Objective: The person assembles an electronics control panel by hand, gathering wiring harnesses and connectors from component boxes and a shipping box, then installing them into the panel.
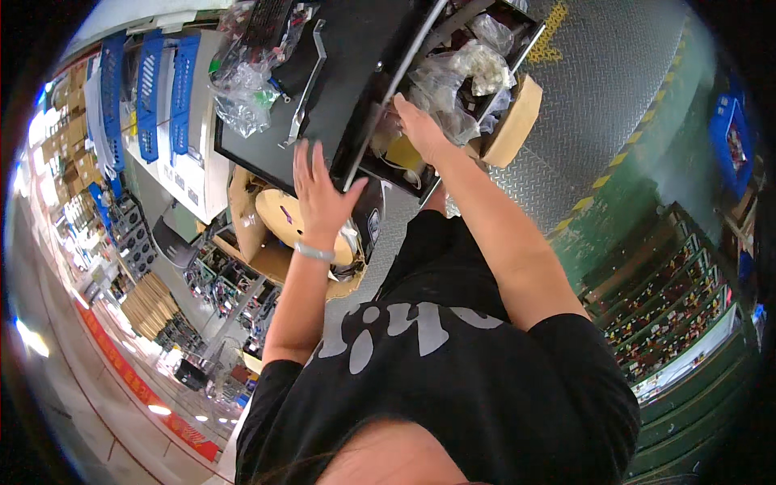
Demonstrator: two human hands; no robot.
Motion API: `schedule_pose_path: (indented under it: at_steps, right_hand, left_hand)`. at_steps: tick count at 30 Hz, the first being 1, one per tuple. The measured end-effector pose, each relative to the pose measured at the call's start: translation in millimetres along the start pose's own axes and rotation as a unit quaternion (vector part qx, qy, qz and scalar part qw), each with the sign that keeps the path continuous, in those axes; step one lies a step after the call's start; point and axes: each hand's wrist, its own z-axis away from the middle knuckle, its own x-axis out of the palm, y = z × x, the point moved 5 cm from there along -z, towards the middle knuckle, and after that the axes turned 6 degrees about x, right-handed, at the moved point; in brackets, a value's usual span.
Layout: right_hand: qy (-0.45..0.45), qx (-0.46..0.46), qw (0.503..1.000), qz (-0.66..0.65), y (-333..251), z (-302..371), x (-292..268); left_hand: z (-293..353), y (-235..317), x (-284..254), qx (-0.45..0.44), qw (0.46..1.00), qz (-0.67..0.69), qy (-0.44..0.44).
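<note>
My left hand [321, 196] is open, its fingers spread, at the near edge of a dark tabletop [343, 61]. Beyond its fingertips lies a thin metal bracket [309, 85]. My right hand [418, 129] reaches over the near part of a pulled-out drawer [529, 42], its fingers stretched out and partly hidden by each other; I see nothing held in it. Clear plastic bags [437, 81] and a bag of whitish pieces [482, 66] fill the drawer beside that hand. A yellow piece [404, 153] lies just below it.
Plastic-wrapped parts [245, 93] sit on the tabletop's left side. Under the table edge stands a cardboard box [242, 206] with a round tan reel [279, 217]. Another carton [515, 125] is against the drawer's right side. Blue racks [150, 97] stand left; patterned metal flooring [602, 89] extends right.
</note>
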Motion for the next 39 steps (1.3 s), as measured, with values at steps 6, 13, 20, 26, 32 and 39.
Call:
schedule_pose_path:
  at_steps: [6, 13, 20, 26, 32, 39]
  right_hand:
    - [0.390, -0.220, 0.780, 0.436, 0.5, 45.0, -72.9]
    - [0.312, -0.187, 0.679, 0.638, -1.7, 25.7, -67.5]
    - [0.120, -0.144, 0.811, 0.554, 56.9, 32.7, -15.0]
    - [0.086, -0.171, 0.902, 0.387, 43.7, 58.5, -1.6]
    - [-0.020, -0.146, 0.971, 0.188, 46.2, 82.0, 18.7]
    - [-0.161, -0.138, 0.913, 0.350, 55.3, 109.2, 36.1]
  left_hand:
    - [-42.8, -8.7, 47.9, -0.016, 0.986, -0.124, -0.108]
    - [-39.9, -27.9, 67.8, -0.003, 0.984, -0.165, -0.069]
    - [-40.3, -26.9, 64.8, -0.009, 0.981, -0.174, -0.079]
    - [-5.7, -1.5, 44.1, 0.009, 1.000, 0.017, 0.004]
    - [20.9, 6.2, 86.1, -0.269, 0.852, 0.429, -0.135]
    - [25.5, -13.3, 134.3, -0.439, 0.622, 0.619, -0.190]
